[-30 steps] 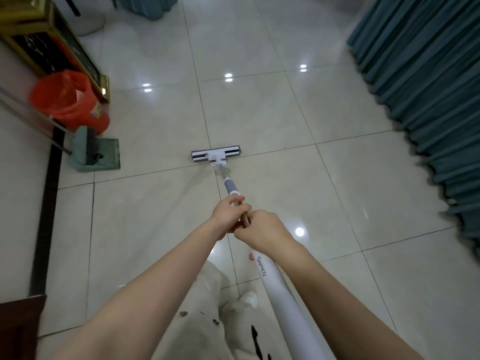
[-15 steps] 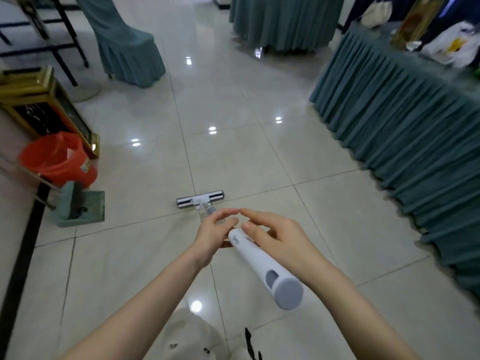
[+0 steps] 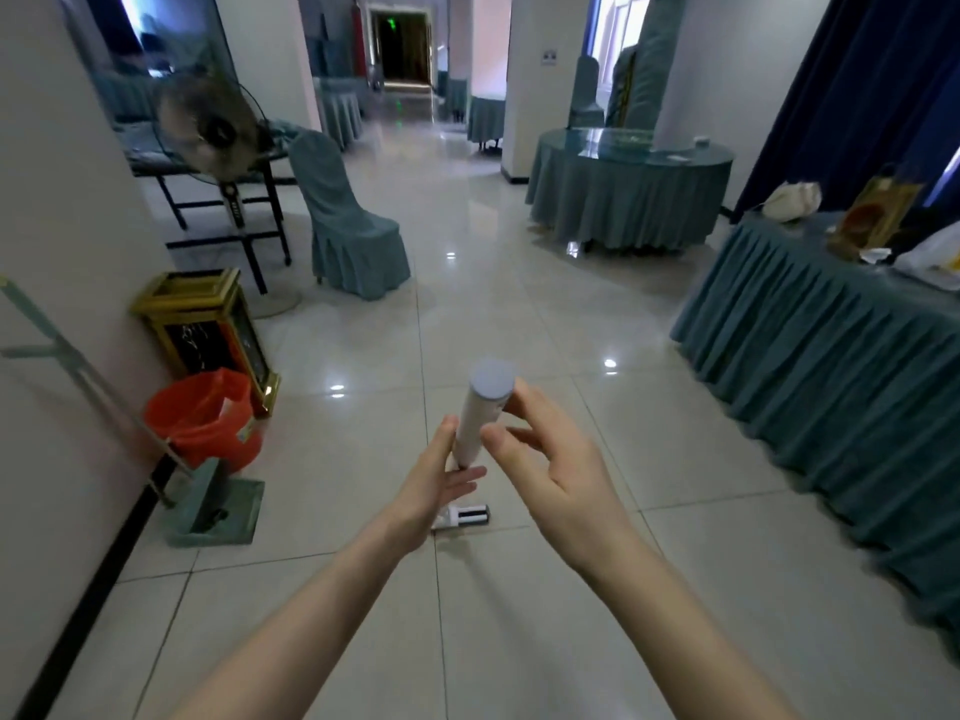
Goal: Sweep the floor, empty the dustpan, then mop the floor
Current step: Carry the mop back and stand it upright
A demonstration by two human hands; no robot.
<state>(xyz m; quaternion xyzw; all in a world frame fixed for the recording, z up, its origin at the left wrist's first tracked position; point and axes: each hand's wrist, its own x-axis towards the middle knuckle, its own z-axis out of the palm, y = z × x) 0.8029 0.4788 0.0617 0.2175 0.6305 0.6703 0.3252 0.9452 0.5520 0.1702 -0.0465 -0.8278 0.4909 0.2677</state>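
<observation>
Mop is standing almost upright at centre frame, its long axis rising from the mop head on the floor toward the camera. The left hand is pressing straight fingers on the lower shaft. The right hand is spreading loosely beside the top, gripping nothing. The red bucket at left is hiding its contents.

Open tile ahead of the hands; clutter to the left, table edge to the right.

Ahead of both hands the tiled floor lies open up to a covered chair and a round skirted table, both well apart. Left of the left hand, against the wall: orange bucket, green dustpan just beside it, gold-framed bin behind. Right of the right hand: long skirted table, with a lane of floor between. The mop handle stands between the hands.
</observation>
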